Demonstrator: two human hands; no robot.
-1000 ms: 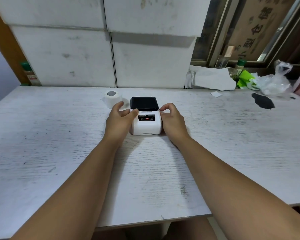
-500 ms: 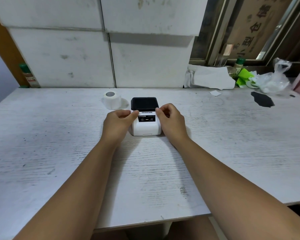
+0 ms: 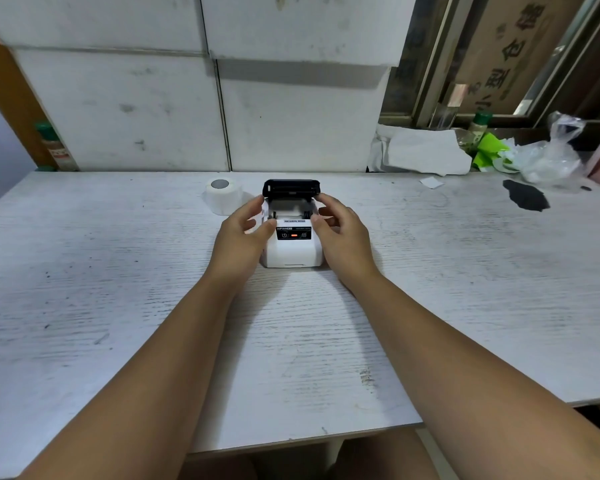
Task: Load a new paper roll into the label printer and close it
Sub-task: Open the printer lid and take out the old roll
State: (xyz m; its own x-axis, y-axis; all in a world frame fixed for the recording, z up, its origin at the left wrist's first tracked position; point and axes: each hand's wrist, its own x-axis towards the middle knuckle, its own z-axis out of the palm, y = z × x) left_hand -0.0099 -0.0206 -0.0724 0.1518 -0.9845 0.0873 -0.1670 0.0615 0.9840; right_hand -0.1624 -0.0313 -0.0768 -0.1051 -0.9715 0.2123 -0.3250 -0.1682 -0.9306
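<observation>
A small white label printer (image 3: 293, 252) stands in the middle of the white table (image 3: 84, 289). Its black lid (image 3: 291, 188) is swung up and back, and the paper bay below shows no roll inside. My left hand (image 3: 241, 239) rests against the printer's left side, thumb on the front panel's corner, fingers spread. My right hand (image 3: 342, 233) flanks the right side, its fingers apart and close to the lid's edge. A white paper roll (image 3: 220, 195) stands on end just left of the printer, behind my left hand.
White foam boxes (image 3: 222, 109) form a wall along the table's far edge. At the back right lie crumpled white paper (image 3: 426, 152), green scraps (image 3: 489, 148), a clear plastic bag (image 3: 551, 154) and a dark patch (image 3: 527, 199) on the tabletop.
The printer's black lid, flat and shut before, now stands open. Both hands have loosened from the lid's corners, fingers spreading.
</observation>
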